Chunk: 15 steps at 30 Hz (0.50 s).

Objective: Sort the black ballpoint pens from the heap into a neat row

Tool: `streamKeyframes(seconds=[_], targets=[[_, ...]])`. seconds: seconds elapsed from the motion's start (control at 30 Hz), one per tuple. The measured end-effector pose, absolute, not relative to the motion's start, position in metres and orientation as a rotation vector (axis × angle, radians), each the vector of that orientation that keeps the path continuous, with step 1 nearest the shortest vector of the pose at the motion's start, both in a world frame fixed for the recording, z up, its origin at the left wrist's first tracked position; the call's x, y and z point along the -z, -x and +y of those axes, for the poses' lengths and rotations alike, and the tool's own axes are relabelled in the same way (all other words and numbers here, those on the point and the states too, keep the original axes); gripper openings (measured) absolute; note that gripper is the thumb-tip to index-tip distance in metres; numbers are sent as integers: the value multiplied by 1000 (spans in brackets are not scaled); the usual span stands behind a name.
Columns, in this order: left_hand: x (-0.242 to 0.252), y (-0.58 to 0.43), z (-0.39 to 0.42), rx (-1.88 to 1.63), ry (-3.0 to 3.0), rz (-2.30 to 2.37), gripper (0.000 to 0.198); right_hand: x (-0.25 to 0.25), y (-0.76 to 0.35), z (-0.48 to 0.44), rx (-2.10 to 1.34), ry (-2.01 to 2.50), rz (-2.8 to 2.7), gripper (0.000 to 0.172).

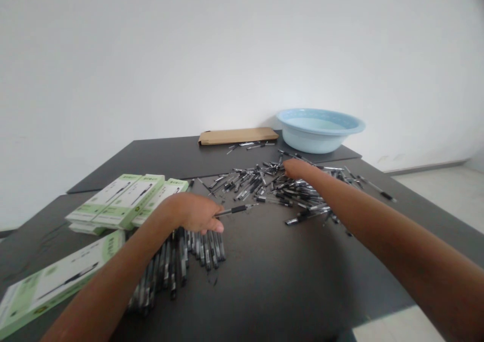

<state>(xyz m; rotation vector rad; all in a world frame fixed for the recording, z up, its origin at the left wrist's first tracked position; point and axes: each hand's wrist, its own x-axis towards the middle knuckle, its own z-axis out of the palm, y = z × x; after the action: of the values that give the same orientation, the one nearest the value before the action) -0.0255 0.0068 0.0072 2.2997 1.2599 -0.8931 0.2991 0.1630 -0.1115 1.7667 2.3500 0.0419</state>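
Note:
My left hand (pixel 194 212) is closed around a black pen (pixel 236 210) whose tip points right, just above a row of pens (pixel 200 246) laid side by side on the dark table (pixel 264 281). My right hand (pixel 297 168) reaches far forward into a loose heap of black pens (pixel 272 183) in the middle of the table; its fingers are curled down among the pens and mostly hidden.
Green-and-white pen boxes (pixel 124 198) lie stacked at the left, another box (pixel 56 279) nearer the front left. A light blue basin (pixel 319 128) and a flat brown envelope (pixel 238 135) sit at the far edge by the white wall.

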Motion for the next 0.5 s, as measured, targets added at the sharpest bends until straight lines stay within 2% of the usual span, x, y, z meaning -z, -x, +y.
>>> streamKeyframes(seconds=[0.27,0.4,0.5], targets=[[-9,24,6,878,-2249,1260,34,114,-305,162,63,-1943,2355,35],[-7,24,6,868,-2265,1249,31,109,-311,162,164,-2056,2455,23],[-6,25,6,865,-2268,1242,31,102,-316,160,297,-2132,2584,20]])
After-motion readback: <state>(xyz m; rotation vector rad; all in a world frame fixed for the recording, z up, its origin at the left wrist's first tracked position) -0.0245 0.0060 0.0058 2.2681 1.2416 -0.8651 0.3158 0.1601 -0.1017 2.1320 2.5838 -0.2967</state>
